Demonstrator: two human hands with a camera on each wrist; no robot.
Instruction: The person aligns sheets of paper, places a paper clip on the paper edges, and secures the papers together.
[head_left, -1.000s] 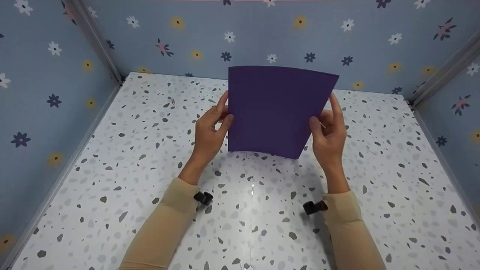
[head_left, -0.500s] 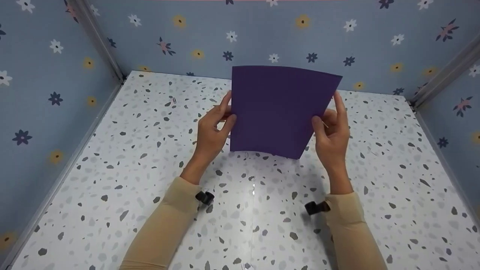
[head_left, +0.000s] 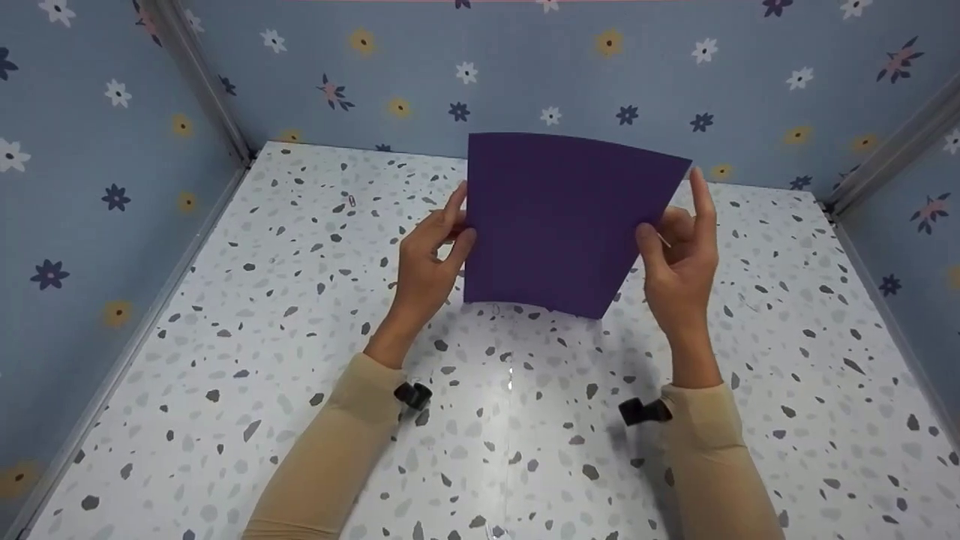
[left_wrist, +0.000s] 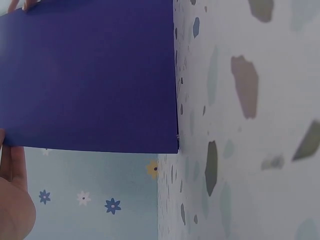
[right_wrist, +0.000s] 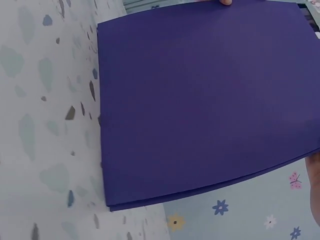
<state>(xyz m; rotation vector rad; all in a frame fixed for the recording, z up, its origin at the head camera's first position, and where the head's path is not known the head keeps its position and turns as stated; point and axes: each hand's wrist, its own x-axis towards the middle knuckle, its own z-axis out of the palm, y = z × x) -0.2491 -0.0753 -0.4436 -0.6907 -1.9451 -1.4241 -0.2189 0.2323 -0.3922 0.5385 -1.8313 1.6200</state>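
Note:
Purple sheets of paper [head_left: 566,225] stand upright and slightly bowed between both hands, the lower edge at or just above the tabletop. In the right wrist view, the purple sheets [right_wrist: 210,105] show at least two layers along one edge. My left hand [head_left: 427,255] pinches the left side, thumb in front and fingers behind. On the right side, my right hand [head_left: 682,270] pinches the edge with its thumb in front, the index finger extended upward. A thin pale sliver shows beside the right thumb; its kind is unclear. Fingers behind the paper are partly hidden.
A small paper clip [head_left: 352,201] lies at the back left of the speckled white tabletop [head_left: 300,360]. Flowered blue walls [head_left: 540,67] enclose the back and sides. A small clear item [head_left: 496,531] sits at the front edge of view.
My right hand has shifted a little right and outward, its index finger straightening away from the paper. The paper's upper right corner has moved slightly right. My left hand keeps its pinch.

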